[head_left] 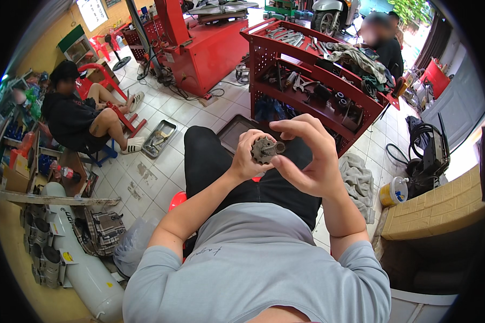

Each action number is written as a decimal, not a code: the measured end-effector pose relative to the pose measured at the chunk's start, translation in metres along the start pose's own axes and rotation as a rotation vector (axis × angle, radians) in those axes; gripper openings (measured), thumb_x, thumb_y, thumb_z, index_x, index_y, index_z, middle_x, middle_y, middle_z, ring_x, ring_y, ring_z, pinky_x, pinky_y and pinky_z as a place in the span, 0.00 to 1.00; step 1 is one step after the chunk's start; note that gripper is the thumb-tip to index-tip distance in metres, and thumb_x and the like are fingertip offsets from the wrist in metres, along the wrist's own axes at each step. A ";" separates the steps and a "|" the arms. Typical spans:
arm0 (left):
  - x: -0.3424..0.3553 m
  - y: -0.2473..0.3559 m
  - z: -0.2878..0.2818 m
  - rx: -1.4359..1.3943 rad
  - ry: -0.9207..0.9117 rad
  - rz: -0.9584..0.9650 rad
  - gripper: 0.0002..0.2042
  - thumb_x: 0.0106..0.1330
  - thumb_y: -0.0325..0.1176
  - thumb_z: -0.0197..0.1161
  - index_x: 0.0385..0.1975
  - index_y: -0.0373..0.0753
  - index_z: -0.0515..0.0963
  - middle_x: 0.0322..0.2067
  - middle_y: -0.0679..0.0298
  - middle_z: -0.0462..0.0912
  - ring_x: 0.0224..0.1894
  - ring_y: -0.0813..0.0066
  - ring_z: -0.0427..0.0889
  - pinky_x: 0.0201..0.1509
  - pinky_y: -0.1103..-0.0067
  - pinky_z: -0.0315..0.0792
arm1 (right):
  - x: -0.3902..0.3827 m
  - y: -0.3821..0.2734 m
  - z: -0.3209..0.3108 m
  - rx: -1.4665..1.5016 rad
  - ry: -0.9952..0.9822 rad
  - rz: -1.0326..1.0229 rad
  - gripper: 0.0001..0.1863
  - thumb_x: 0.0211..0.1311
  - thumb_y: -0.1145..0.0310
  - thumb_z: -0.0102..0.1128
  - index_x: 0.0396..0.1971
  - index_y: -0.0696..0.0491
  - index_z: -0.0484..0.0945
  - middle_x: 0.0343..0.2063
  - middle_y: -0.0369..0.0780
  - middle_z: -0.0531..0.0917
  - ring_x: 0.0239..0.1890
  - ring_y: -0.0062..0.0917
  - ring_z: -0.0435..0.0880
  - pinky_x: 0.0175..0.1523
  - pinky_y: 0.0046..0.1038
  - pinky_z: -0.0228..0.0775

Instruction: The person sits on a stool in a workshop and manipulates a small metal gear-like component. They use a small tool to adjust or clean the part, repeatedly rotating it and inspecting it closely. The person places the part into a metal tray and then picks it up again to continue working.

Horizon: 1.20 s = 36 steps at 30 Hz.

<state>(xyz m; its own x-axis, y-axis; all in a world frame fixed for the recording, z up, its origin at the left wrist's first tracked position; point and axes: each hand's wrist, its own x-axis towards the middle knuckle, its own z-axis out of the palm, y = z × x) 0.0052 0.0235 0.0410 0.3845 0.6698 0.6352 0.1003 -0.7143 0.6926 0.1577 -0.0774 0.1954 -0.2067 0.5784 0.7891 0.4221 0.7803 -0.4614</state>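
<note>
Above the black trousers (200, 161), the left hand (244, 157) has its grip wrapped around a toothed metal part (262, 152); the right hand (317, 155) has its grip spread beside it, thumb contact unclear; if the left hold loosened, the part could drop toward the dark tray (234, 129).

Matt, rough metal gear (262, 151)

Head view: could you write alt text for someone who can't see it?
The wearer's left hand holds a toothed metal part over their lap, the right hand open close beside it. A red tool cart stands ahead; another person sits at left.
</note>
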 end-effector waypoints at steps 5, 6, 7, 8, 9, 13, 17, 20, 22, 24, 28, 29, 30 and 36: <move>-0.004 -0.009 0.002 -0.019 0.002 -0.035 0.26 0.38 0.32 0.79 0.42 0.43 0.78 0.43 0.64 0.80 0.50 0.62 0.78 0.61 0.67 0.64 | -0.001 0.010 -0.001 -0.115 -0.016 -0.116 0.20 0.48 0.72 0.74 0.45 0.52 0.82 0.32 0.35 0.80 0.34 0.27 0.77 0.43 0.29 0.63; -0.004 -0.011 0.002 0.012 -0.012 -0.014 0.26 0.38 0.32 0.79 0.42 0.43 0.78 0.43 0.64 0.79 0.50 0.62 0.77 0.61 0.67 0.64 | -0.002 0.011 0.000 -0.084 -0.010 -0.082 0.20 0.48 0.72 0.74 0.44 0.52 0.83 0.32 0.35 0.80 0.34 0.27 0.77 0.43 0.29 0.63; -0.003 -0.011 0.001 0.019 -0.022 -0.003 0.26 0.38 0.33 0.79 0.42 0.43 0.78 0.43 0.64 0.79 0.50 0.62 0.77 0.61 0.67 0.64 | -0.003 0.011 0.000 -0.054 -0.003 -0.048 0.20 0.48 0.73 0.74 0.44 0.52 0.83 0.33 0.35 0.80 0.35 0.27 0.77 0.43 0.29 0.62; -0.003 -0.010 0.001 0.025 -0.031 0.008 0.27 0.38 0.33 0.79 0.43 0.43 0.78 0.43 0.64 0.79 0.50 0.62 0.77 0.61 0.67 0.64 | -0.005 0.012 0.001 -0.024 0.004 -0.014 0.20 0.47 0.73 0.73 0.44 0.52 0.83 0.33 0.35 0.80 0.35 0.27 0.77 0.44 0.29 0.62; -0.002 -0.009 0.000 0.031 -0.041 0.018 0.27 0.38 0.33 0.79 0.43 0.43 0.78 0.43 0.64 0.79 0.50 0.62 0.77 0.61 0.67 0.64 | -0.003 0.008 0.000 -0.026 0.009 0.000 0.19 0.48 0.74 0.73 0.44 0.52 0.83 0.33 0.35 0.80 0.35 0.26 0.77 0.44 0.29 0.62; -0.001 -0.003 0.000 0.001 -0.015 -0.004 0.26 0.38 0.33 0.78 0.42 0.43 0.78 0.42 0.64 0.79 0.50 0.62 0.77 0.61 0.67 0.64 | 0.001 0.001 -0.003 -0.046 -0.026 -0.028 0.19 0.49 0.73 0.73 0.44 0.52 0.83 0.33 0.35 0.81 0.35 0.26 0.77 0.43 0.28 0.62; -0.003 -0.009 0.001 -0.025 -0.007 -0.019 0.26 0.38 0.33 0.78 0.42 0.43 0.78 0.42 0.64 0.80 0.50 0.63 0.78 0.61 0.67 0.64 | -0.001 0.010 -0.001 -0.085 -0.032 -0.096 0.20 0.48 0.72 0.73 0.45 0.51 0.83 0.33 0.35 0.81 0.35 0.26 0.77 0.43 0.28 0.62; -0.002 -0.009 0.000 0.029 -0.034 0.008 0.26 0.38 0.33 0.78 0.43 0.43 0.78 0.42 0.64 0.79 0.50 0.62 0.78 0.61 0.67 0.64 | -0.003 0.011 0.001 -0.028 0.002 -0.016 0.21 0.48 0.73 0.73 0.46 0.51 0.84 0.34 0.35 0.81 0.36 0.26 0.77 0.44 0.28 0.62; -0.001 -0.006 -0.001 0.036 -0.036 0.013 0.27 0.38 0.33 0.78 0.43 0.43 0.78 0.43 0.64 0.79 0.50 0.63 0.77 0.61 0.67 0.64 | 0.000 0.001 0.000 -0.021 0.015 0.010 0.19 0.48 0.73 0.73 0.44 0.51 0.84 0.33 0.35 0.81 0.36 0.26 0.77 0.44 0.28 0.62; -0.001 -0.004 -0.001 0.018 -0.027 0.013 0.26 0.38 0.33 0.78 0.42 0.43 0.78 0.42 0.64 0.79 0.50 0.63 0.77 0.61 0.67 0.64 | 0.001 0.000 -0.001 -0.035 -0.003 -0.011 0.18 0.48 0.73 0.74 0.43 0.51 0.84 0.33 0.35 0.81 0.35 0.26 0.77 0.43 0.28 0.62; -0.004 -0.007 0.002 -0.044 0.000 -0.078 0.26 0.38 0.33 0.79 0.42 0.43 0.79 0.43 0.64 0.79 0.51 0.63 0.77 0.61 0.67 0.64 | -0.001 0.005 -0.003 -0.085 -0.059 -0.051 0.19 0.48 0.77 0.71 0.43 0.56 0.83 0.34 0.38 0.80 0.36 0.27 0.78 0.43 0.26 0.69; -0.003 -0.005 0.001 -0.044 -0.012 -0.076 0.26 0.38 0.33 0.79 0.42 0.43 0.78 0.43 0.64 0.79 0.51 0.63 0.77 0.61 0.67 0.64 | -0.001 0.005 -0.003 -0.091 -0.061 -0.035 0.19 0.47 0.79 0.70 0.44 0.58 0.83 0.35 0.39 0.80 0.37 0.27 0.79 0.42 0.25 0.72; -0.002 -0.003 0.001 -0.044 -0.024 -0.074 0.27 0.39 0.33 0.79 0.43 0.42 0.78 0.43 0.63 0.79 0.51 0.63 0.77 0.61 0.67 0.64 | -0.001 0.006 -0.002 -0.065 -0.027 -0.031 0.19 0.47 0.77 0.71 0.43 0.56 0.83 0.34 0.38 0.80 0.37 0.27 0.78 0.43 0.26 0.69; -0.004 -0.008 0.003 -0.064 0.025 -0.083 0.28 0.38 0.33 0.79 0.44 0.42 0.77 0.44 0.63 0.78 0.51 0.60 0.76 0.60 0.66 0.65 | 0.001 0.003 -0.002 -0.045 -0.030 -0.025 0.17 0.48 0.74 0.72 0.42 0.51 0.84 0.33 0.34 0.81 0.36 0.27 0.77 0.44 0.28 0.62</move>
<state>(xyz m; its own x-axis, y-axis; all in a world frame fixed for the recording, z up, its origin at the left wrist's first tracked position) 0.0056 0.0254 0.0317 0.3539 0.7317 0.5826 0.0722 -0.6424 0.7630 0.1607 -0.0754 0.1954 -0.2439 0.5662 0.7873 0.4553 0.7837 -0.4226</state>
